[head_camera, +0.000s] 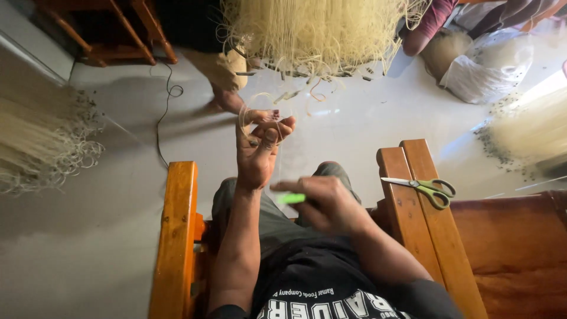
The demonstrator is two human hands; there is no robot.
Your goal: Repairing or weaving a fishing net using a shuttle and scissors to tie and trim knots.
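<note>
A pale grey floor (366, 130) spreads below a wooden chair, with a heap of cream strands (313, 32) at twelve o'clock, another strand bundle (35, 136) at nine o'clock and a thin black cord (162, 118) trailing between them. The left hand (260, 150) is raised, fingers pinched shut on a loop of thin strand (260, 103), while the blurred right hand (328, 204) just below it is closed around a small green tool (292, 198). Green-handled scissors (422, 188) lie on the chair's wooden armrest (413, 224) at three o'clock, well apart from both hands.
</note>
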